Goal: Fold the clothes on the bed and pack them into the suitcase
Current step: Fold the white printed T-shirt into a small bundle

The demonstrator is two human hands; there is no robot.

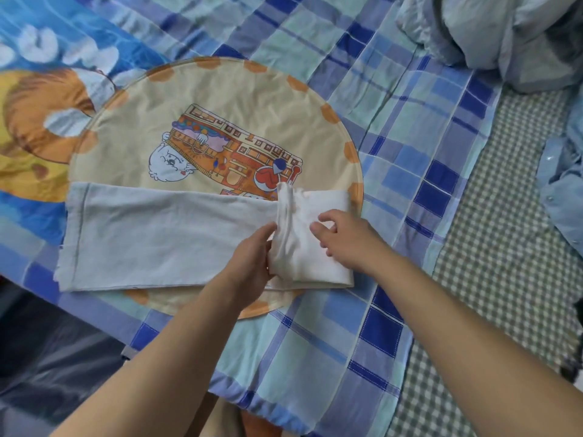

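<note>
Pale cloth (164, 238) lying flat on a round yellow cushion (202, 121) on the checked bed sheet (394, 127). Right end folded over into a white bundle. Left hand (252, 266) gripping the folded edge, fingers tucked under it. Right hand (347, 238) pressing on the bundle, fingers bent. Blue shirt (561, 197) crumpled at the far right.

pale grey garment (164, 241), flat, right end folded over

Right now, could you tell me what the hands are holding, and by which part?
The left hand grips the pale garment at its folded-over right end; the right hand rests on that fold, fingers loosely bent.
</note>
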